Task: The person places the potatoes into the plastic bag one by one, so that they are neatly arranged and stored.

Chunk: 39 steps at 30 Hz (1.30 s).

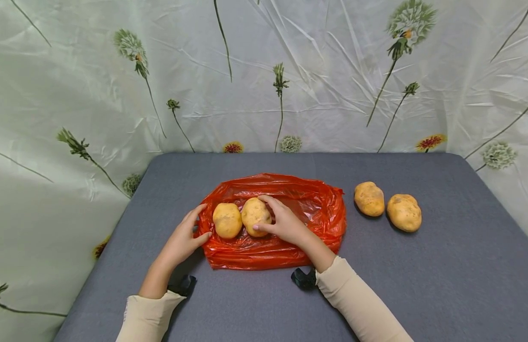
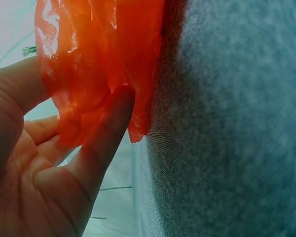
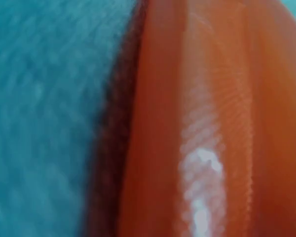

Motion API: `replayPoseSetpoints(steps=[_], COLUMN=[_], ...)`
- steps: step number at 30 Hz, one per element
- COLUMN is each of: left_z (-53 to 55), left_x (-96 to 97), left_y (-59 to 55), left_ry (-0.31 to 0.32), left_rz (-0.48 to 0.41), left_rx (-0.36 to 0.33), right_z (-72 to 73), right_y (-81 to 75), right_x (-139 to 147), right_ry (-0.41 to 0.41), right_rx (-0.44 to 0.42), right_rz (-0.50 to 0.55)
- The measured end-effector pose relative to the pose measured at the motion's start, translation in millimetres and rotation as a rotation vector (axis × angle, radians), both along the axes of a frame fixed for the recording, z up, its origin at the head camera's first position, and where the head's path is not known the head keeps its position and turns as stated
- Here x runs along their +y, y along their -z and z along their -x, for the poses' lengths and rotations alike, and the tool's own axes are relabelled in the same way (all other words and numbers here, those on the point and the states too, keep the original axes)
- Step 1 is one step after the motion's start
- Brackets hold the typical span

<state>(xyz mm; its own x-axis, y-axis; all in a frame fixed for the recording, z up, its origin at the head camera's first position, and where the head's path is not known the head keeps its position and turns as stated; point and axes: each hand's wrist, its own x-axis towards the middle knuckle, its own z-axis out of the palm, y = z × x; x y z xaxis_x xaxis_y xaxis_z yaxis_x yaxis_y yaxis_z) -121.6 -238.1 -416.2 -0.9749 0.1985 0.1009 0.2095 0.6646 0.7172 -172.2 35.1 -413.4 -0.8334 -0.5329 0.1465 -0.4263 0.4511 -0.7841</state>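
A red plastic bag [image 1: 289, 256] lies spread on the grey table, its mouth facing up. Two potatoes sit side by side in its left half. My right hand [image 1: 285, 223] grips the right potato [image 1: 251, 218], thumb on the near side and fingers over the far side. Touching or close beside it is the left potato [image 1: 227, 220]. At the bag's left end, my left hand [image 1: 182, 242] holds the plastic [image 2: 103, 49], thumb on the near side and fingers farther back. In the right wrist view, red plastic [image 3: 202, 123] fills much of the picture and the hand is hidden.
Two more potatoes lie to the right of the bag, one a little farther back [image 1: 369, 199] and one nearer [image 1: 404, 212]. The grey table [image 1: 417, 285] ends at the back against a hanging flower-print cloth [image 1: 246, 109]. Dark straps show at both wrists.
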Motion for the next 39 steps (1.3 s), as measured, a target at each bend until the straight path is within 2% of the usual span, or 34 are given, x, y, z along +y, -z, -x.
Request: replayPoseSetpoints(steps=[9, 13, 25, 31, 39], left_z=[-0.4, -0.9, -1.4, -1.5, -1.0], left_x=[0.4, 1.1, 1.2, 1.0, 1.5], left_y=[-1.7, -2.8, -3.6, -3.7, -4.3], left_ry=[-0.005, -0.003, -0.001, -0.004, -0.005], left_rz=[0.006, 0.005, 0.011, 0.009, 0.007], left_rx=[-0.023, -0.019, -0.023, -0.031, -0.032], right_z=[-1.0, -1.7, -9.1, -14.7, -18.7], right_y=[-1.6, -3.2, -20.5, -29.9, -34.3], right_x=[-3, -1, 18, 35, 68], right_ry=[0.018, 0.026, 0.055, 0.092, 0.164], right_rx=[-0.016, -0.013, 0.068, 0.156, 0.285], right_rz=[-0.116, -0.136, -0.041, 0.032, 0.095])
